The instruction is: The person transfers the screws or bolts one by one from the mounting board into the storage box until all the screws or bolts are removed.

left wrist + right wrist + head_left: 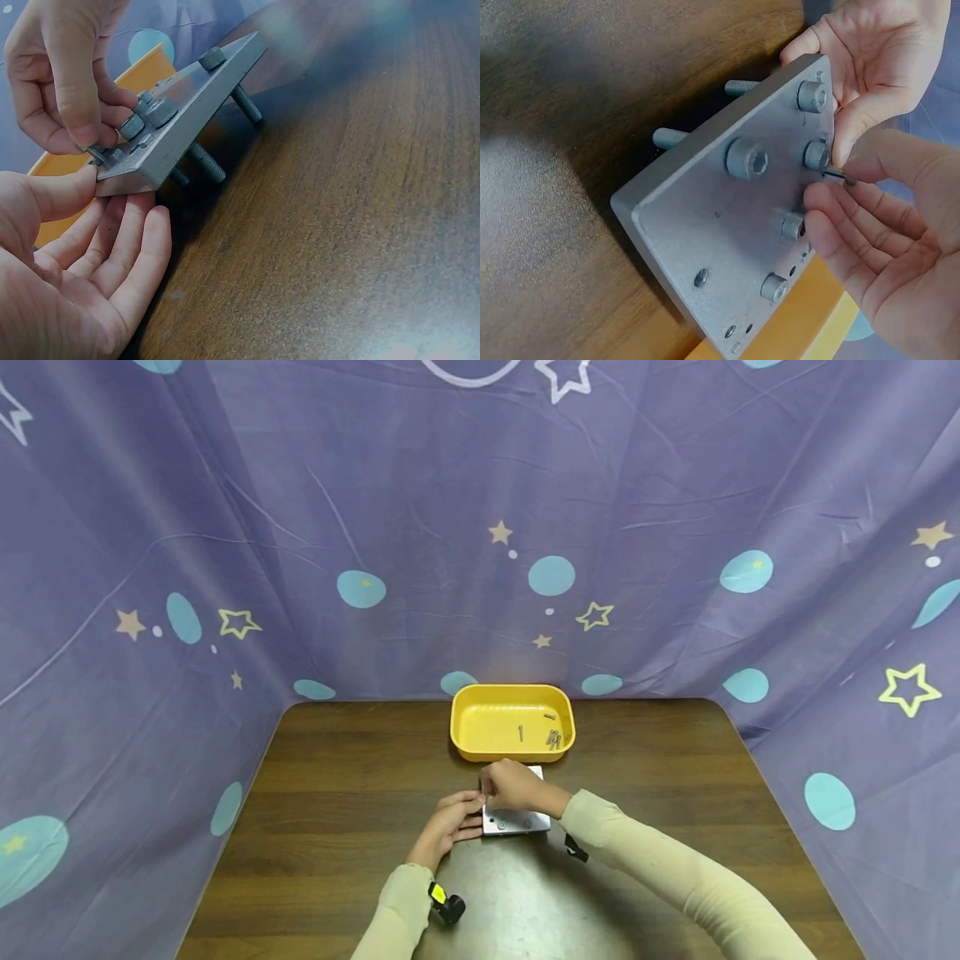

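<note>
A grey metal plate point(517, 823) with several socket-head bolts point(748, 158) in it is held tilted in the wrist views, bolt shanks point(206, 161) sticking out underneath. My left hand point(450, 823) grips the plate's left edge, thumb along the edge and fingers beneath. Over that same edge, my right hand point(513, 785) pinches a small thin screw point(838, 175) between thumb and fingertips, beside one of the bolt heads. Whether the screw's tip sits in a hole cannot be made out. Open holes point(701, 277) show elsewhere in the plate.
Just behind the plate stands a yellow bin point(468, 745), with several loose screws point(553, 739) lying mostly at its right side. Both stand on a brown wooden table point(337, 793). A purple patterned curtain point(420, 510) hangs around the table's back and sides.
</note>
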Tool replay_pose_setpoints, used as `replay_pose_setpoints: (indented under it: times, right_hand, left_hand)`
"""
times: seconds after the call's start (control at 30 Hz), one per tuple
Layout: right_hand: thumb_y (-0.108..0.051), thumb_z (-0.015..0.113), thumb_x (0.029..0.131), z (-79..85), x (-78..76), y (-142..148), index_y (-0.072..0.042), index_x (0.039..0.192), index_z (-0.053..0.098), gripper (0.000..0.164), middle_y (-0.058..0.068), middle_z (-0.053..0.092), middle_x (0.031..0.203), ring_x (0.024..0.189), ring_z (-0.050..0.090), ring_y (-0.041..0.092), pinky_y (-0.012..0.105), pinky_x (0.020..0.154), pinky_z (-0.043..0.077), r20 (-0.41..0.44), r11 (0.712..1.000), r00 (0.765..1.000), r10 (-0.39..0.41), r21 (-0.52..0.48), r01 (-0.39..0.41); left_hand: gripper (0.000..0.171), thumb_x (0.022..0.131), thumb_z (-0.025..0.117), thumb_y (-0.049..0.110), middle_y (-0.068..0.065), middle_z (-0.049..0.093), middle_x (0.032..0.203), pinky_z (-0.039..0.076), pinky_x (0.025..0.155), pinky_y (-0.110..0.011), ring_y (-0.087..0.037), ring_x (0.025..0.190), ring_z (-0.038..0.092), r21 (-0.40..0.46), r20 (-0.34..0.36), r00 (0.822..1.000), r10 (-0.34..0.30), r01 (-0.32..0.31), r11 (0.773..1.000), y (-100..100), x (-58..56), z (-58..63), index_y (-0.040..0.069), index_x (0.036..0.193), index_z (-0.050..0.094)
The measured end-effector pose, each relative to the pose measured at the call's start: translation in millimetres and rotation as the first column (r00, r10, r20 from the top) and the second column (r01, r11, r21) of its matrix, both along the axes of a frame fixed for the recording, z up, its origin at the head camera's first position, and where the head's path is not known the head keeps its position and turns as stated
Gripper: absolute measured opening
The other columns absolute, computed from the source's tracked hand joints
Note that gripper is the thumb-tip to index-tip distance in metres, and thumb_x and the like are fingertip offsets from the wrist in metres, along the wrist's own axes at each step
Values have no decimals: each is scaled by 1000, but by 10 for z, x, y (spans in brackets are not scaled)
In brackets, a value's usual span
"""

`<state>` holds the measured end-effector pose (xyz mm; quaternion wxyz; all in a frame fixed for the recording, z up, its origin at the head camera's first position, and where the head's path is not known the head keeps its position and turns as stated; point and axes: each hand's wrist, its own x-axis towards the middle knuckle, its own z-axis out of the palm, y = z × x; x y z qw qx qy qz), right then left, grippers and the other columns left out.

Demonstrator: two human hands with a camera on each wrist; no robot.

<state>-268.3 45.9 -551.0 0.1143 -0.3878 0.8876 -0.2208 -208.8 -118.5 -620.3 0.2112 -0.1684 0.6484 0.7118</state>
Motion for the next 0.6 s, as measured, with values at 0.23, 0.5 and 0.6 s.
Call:
replay_pose_setpoints:
  times: [0.23,0.5,0.6]
  right_hand:
    - [0,77,71,46,-48,3,-10,72,65,15,-7,56,62,55,45,2,18,49,38,-33,998,997,66,-7,-66]
    - [7,77,69,126,-60,-32,-4,74,68,15,-7,53,62,56,42,4,17,50,34,14,997,998,68,29,-69]
    - [8,78,68,127,-59,-43,-2,76,70,16,-7,53,63,56,43,4,16,51,35,23,997,997,68,34,-69]
  left_hand:
    - [43,100,65,20,-11,68,112,63,87,-43,-20,90,68,-5,-1,1000,-7,7,1000,-9,10,12,-3,135,57]
    - [43,100,65,19,-13,68,119,63,88,-44,-20,90,68,-5,0,1000,-3,3,1000,-8,9,-6,-3,135,57]
    - [42,100,65,20,-13,67,120,63,87,-43,-20,90,68,-4,0,1000,-5,5,1000,-12,3,-19,-3,134,58]
